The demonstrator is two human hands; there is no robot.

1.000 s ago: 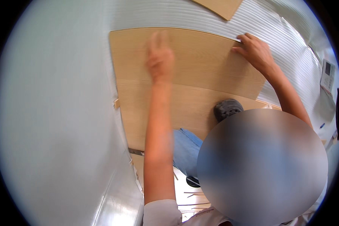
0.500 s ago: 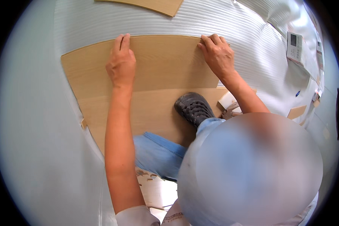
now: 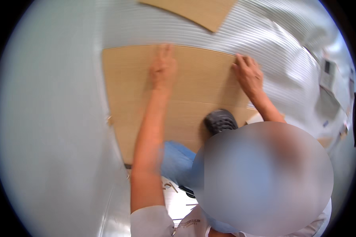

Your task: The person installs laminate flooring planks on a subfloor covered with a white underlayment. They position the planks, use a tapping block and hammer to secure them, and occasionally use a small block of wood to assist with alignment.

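Observation:
A light wood-look plank (image 3: 197, 69) lies against a similar board (image 3: 126, 122) on the near side, forming a panel. My left hand (image 3: 162, 67), blurred, rests on the plank's far edge with fingers stretched out. My right hand (image 3: 248, 73) grips the same edge farther right, fingertips bent over it. My dark perforated shoe (image 3: 220, 120) is on the nearer board, beside my jeans-clad leg (image 3: 178, 160). A blurred round patch hides the lower right.
Another plank (image 3: 194, 12) lies beyond, on silvery ribbed underlay (image 3: 288, 91). A pale grey surface (image 3: 51, 118) borders the boards at left. A white package (image 3: 329, 77) is at right, and scraps (image 3: 170, 185) lie below my leg.
The view has shifted back and forth sideways. My left hand was blurred a second ago, then had its fingertips on the edge; now it is blurred there again. My right hand stays on the edge.

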